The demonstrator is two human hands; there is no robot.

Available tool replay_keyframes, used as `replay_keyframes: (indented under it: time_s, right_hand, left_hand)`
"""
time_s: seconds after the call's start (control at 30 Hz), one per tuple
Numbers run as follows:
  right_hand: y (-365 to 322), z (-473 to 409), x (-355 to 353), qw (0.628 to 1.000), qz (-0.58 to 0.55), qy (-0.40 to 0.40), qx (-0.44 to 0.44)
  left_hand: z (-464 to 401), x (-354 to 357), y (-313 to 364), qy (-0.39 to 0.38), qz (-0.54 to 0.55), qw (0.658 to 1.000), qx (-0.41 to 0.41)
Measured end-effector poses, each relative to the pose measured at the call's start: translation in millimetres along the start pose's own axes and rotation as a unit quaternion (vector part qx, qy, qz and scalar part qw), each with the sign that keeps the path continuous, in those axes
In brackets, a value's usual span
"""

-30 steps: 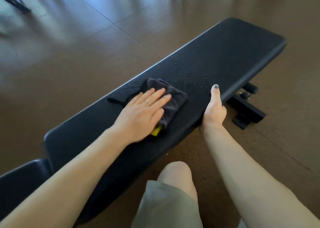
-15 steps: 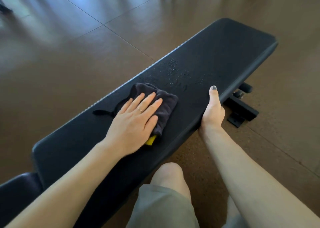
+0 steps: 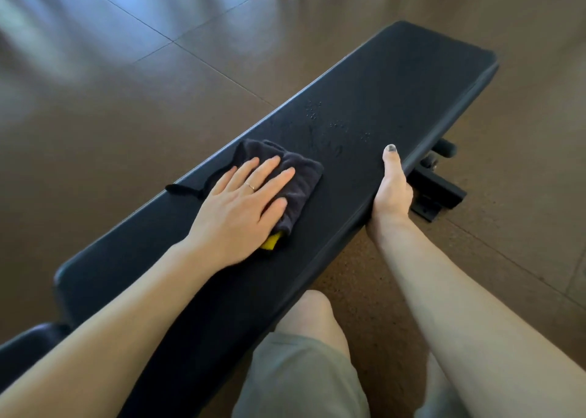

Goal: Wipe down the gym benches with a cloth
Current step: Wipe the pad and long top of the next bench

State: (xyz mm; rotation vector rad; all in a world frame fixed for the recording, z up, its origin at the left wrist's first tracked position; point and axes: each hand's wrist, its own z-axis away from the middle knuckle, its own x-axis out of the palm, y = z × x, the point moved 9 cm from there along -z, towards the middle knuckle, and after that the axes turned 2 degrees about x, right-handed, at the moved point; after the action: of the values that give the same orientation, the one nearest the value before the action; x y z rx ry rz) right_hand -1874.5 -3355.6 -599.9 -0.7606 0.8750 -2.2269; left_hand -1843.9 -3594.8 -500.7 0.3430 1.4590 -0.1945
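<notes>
A long black padded gym bench [image 3: 396,94] runs from lower left to upper right. A dark folded cloth [image 3: 301,179] with a yellow corner lies on the pad's middle. My left hand [image 3: 241,205] presses flat on the cloth, fingers spread. My right hand [image 3: 393,189] grips the bench's near edge, thumb on top of the pad and fingers hidden under it. Water droplets [image 3: 333,125] sit on the pad just beyond the cloth.
The bench's black metal foot and roller [image 3: 437,183] stick out on the floor right of my right hand. A second dark pad [image 3: 28,341] shows at lower left. My knee [image 3: 310,316] is close to the bench's near side. Brown tiled floor surrounds everything.
My left hand has slid the cloth a little to the left along the pad, away from the droplets. My right hand keeps its hold on the edge.
</notes>
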Motion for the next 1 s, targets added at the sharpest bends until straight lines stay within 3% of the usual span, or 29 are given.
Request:
replay_keyframes:
  time_s: [0.27, 0.47, 0.63, 0.73, 1.0]
  right_hand:
    - [-1.8, -3.8, -2.9, 1.0, 0.014, -0.003, -0.015]
    - [-6.1, 2.4, -2.4, 1.0, -0.007, -0.005, -0.016]
    - [-5.6, 7.4, -0.9, 1.0, -0.013, -0.001, -0.007]
    - [-4.5, 5.0, -0.5, 1.0, -0.023, 0.001, -0.001]
    - [-5.2, 1.2, -3.0, 1.0, -0.001, 0.004, -0.011]
  left_hand:
    - [-122.6, -11.0, -30.3, 0.017, 0.026, 0.996, -0.089]
    - [-39.9, -13.8, -99.4, 0.002, 0.054, 0.973, -0.223]
    - [60.9, -19.1, -132.0, 0.013, 0.054, 0.959, -0.277]
    - [62.0, -18.5, -137.5, 0.006, 0.045, 0.951, -0.305]
    - [-43.2, -18.1, -83.2, 0.036, 0.028, 0.969, -0.244]
